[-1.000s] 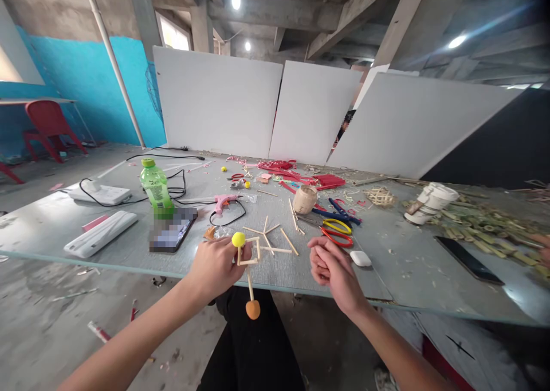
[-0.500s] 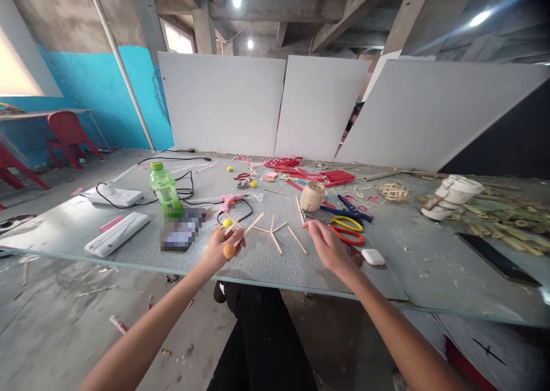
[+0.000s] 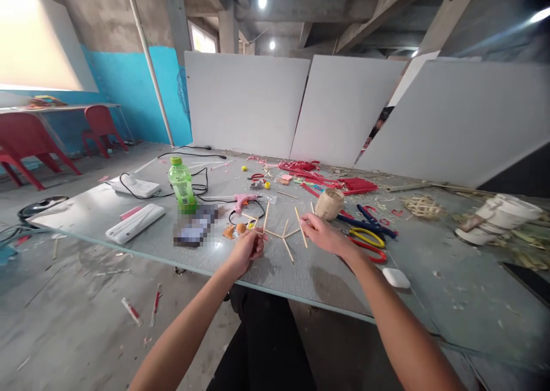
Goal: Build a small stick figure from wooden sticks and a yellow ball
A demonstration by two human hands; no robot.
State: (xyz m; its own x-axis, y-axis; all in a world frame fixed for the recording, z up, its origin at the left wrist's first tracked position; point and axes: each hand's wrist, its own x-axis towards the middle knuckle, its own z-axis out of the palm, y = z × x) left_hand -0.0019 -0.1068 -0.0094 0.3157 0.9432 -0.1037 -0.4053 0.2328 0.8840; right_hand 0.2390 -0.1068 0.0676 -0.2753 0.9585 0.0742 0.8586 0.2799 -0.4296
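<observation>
My left hand is closed near the table's front edge, with a thin wooden stick rising from its fingers. An orange ball shows just beyond its knuckles; I cannot tell whether it is joined to the stick. My right hand pinches another thin stick at its fingertips, tilted over the table. Between both hands lies a branching figure of joined sticks. Right behind my right hand stands a round woody cup.
Scissors with red and yellow handles, blue-handled pliers and a white case lie on the right. Left are a pink glue gun, a green bottle, a phone and a white power bank-like box. Red strips lie behind.
My right hand has taken up the stick that lay on the table beside the branching figure. My left hand has turned, bringing its stick upright and the orange ball behind the knuckles. The view swung left.
</observation>
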